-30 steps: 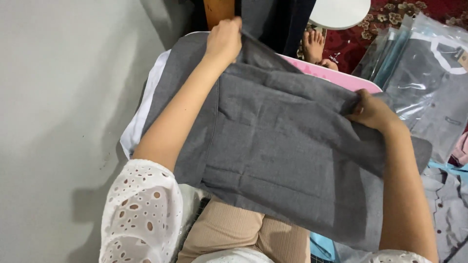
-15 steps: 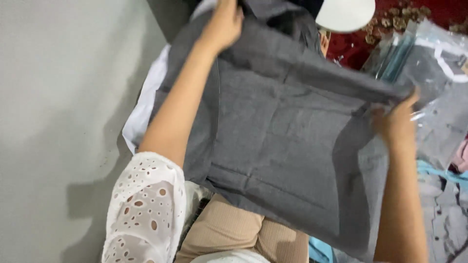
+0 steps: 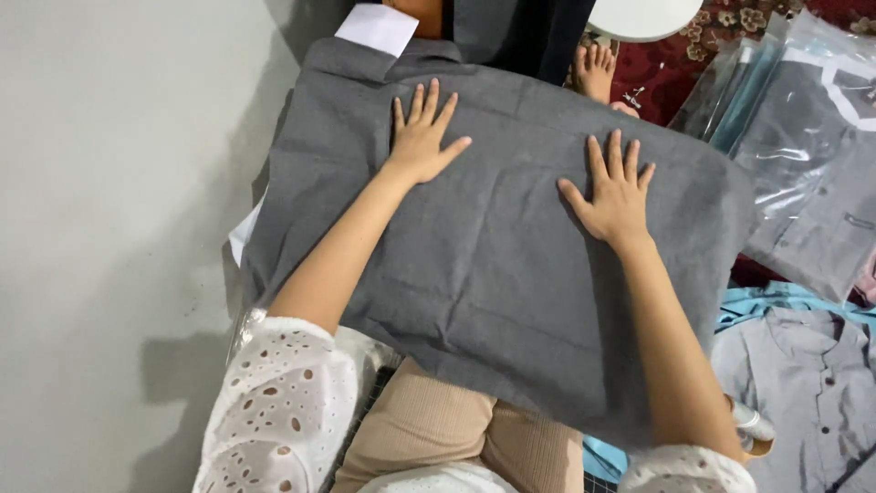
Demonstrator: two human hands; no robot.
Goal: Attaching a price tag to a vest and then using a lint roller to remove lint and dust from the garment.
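A folded dark grey garment [image 3: 493, 265] lies spread in front of me, over my lap and a stack beneath it. My left hand [image 3: 422, 135] rests flat on its upper left part, fingers spread. My right hand [image 3: 616, 192] presses flat on its upper right part, fingers also apart. Neither hand grips the cloth. A white card or collar insert [image 3: 376, 27] shows at the garment's far edge.
Clear plastic bags with folded grey shirts [image 3: 803, 155] lie at the right. A grey buttoned shirt [image 3: 812, 383] on light blue cloth sits lower right. Another person's bare foot [image 3: 595, 71] rests on a patterned red rug beyond. Grey floor [image 3: 119, 228] lies left.
Both hands held the grey garment's far edge and corners before. They have let go, and now lie flat on the cloth, which has been laid down and smoothed.
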